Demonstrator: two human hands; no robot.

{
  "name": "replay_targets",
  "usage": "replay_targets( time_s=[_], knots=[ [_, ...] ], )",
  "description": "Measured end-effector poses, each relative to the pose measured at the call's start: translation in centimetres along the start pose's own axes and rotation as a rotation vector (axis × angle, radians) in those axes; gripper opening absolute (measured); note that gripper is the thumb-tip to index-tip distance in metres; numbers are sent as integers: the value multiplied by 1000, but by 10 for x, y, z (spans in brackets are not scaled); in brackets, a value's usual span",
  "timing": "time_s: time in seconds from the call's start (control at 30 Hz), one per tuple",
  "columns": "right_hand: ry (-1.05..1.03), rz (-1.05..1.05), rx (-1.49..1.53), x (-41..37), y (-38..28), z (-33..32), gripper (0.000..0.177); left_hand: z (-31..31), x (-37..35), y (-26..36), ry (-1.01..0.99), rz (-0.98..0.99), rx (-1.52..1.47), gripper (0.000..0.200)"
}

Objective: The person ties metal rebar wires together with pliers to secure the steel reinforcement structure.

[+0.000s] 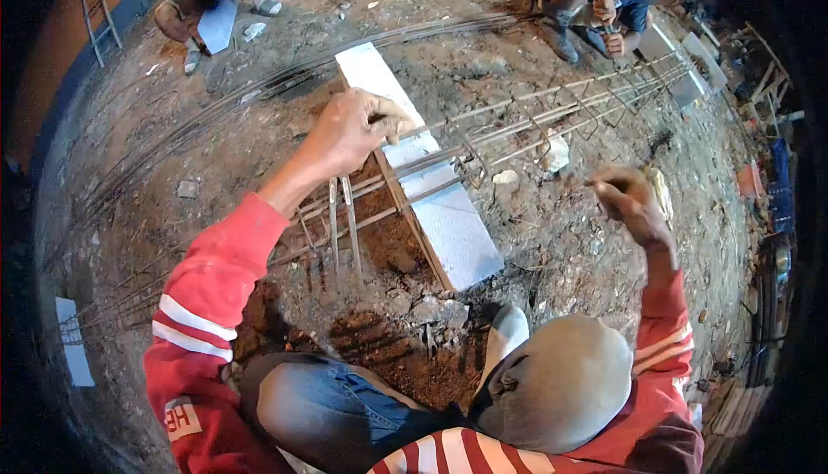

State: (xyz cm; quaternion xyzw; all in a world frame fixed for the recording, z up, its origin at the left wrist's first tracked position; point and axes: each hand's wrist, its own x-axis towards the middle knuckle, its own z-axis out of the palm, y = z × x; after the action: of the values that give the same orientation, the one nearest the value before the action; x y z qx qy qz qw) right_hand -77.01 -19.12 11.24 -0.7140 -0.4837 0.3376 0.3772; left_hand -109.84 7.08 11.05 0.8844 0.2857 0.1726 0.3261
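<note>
A cage of thin steel bars point(539, 120) with bent wire stirrups lies across a white board point(453, 228) that has a brown edge. My left hand point(352, 131) is at the cage's upper bar, above the board, its fingers curled in. What those fingers grip is hidden. Off to the right, my right hand point(634, 202) is raised above the dirt, away from the bars. Its thumb and fingers are drawn together and slightly blurred; anything between them is too small to name. Two metal handles point(351, 224), like those of pincers, lean against the bars left of the board.
Long loose bars point(285, 77) run over the rough dirt ground behind the cage. Two people crouch at the far side, one at upper left with a white board point(217, 25), another near the cage's far end. A pale stone point(556, 150) lies beside the cage.
</note>
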Motion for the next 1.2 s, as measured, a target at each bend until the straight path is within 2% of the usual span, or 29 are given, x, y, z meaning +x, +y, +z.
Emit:
replay_targets(
  time_s=[0.03, 0.1, 0.13, 0.17, 0.2, 0.23, 0.3, 0.33, 0.37, 0.43, 0.47, 0.5, 0.53, 0.57, 0.63, 0.7, 0.73, 0.77, 0.8, 0.83, 0.87, 0.97, 1.0, 1.1, 1.13, 1.17, 1.2],
  knots=[
    [-74, -3, -65, -4, 16, -18, 27, 8, -1, -1, -10, -19, 9, 20],
    [-247, 63, -209, -13, 38, -42, 28, 29, -4, 3, -183, -79, 34, 19],
    [-260, 70, -192, -17, 56, -47, 28, 40, -6, 10, -225, -71, 33, 18],
    [-406, 150, -230, -24, 75, -49, 31, 54, -4, 21, -333, -156, 69, 17],
    [-552, 225, -271, -29, 90, -47, 35, 70, -5, 23, -367, -111, 89, 16],
    [-679, 375, -244, -33, 97, -40, 46, 89, -4, 21, -399, -62, 108, 16],
    [-715, 135, -351, -37, 110, -6, 58, 127, 1, 14, -427, -24, 72, 15],
    [-683, 134, -197, -34, 107, 16, 62, 141, 3, 11, -348, 134, 39, 13],
    [-646, 134, -40, -30, 102, 42, 66, 148, 8, 15, -362, 128, 46, 13],
    [-369, -5, 370, -19, 106, 105, 55, 159, 15, 23, -254, 365, 44, 10],
    [-366, -2, 392, -12, 100, 120, 55, 166, 21, 15, -251, 373, 78, 10],
    [-264, 114, 376, 1, 93, 130, 46, 166, 22, 17, -269, 368, 86, 10],
    [-165, 228, 356, 10, 92, 134, 39, 164, 22, 20, -247, 317, 68, 11],
    [-164, 227, 370, 15, 99, 135, 39, 162, 24, 20, -221, 270, 53, 13],
    [119, -225, -176, 24, 118, 139, 29, 162, 23, 15, -229, 300, 83, 17],
    [158, -253, -97, 36, 121, 144, 25, 160, 23, 23, -48, 158, 172, 20],
    [207, -200, 99, 43, 119, 146, 25, 157, 27, 25, -19, -24, 139, 28],
    [255, -145, 293, 51, 116, 150, 25, 161, 30, 20, -18, -29, 135, 28],
    [285, -56, 332, 59, 120, 159, 23, 169, 32, 11, 90, -79, 207, 30],
    [279, -59, 330, 67, 120, 166, 23, 175, 34, 2, 200, -131, 280, 33],
    [262, -59, 366, 75, 118, 174, 23, 182, 36, -3, 139, -266, 331, 33],
    [246, -124, 506, 98, 129, 201, 28, 199, 36, 1, 222, -402, 227, 34],
    [241, -119, 554, 103, 132, 207, 27, 204, 35, -1, 318, -391, 216, 34],
    [204, -69, 616, 108, 135, 211, 23, 204, 33, 9, 312, -503, 142, 34],
    [188, -126, 704, 114, 145, 217, 21, 200, 34, 14, 224, -593, 90, 35],
    [177, -179, 791, 116, 151, 219, 19, 207, 31, 8, 223, -600, 83, 35],
    [170, -158, 728, 115, 150, 216, 18, 215, 29, 0, 344, -472, 222, 34]
  ],
)
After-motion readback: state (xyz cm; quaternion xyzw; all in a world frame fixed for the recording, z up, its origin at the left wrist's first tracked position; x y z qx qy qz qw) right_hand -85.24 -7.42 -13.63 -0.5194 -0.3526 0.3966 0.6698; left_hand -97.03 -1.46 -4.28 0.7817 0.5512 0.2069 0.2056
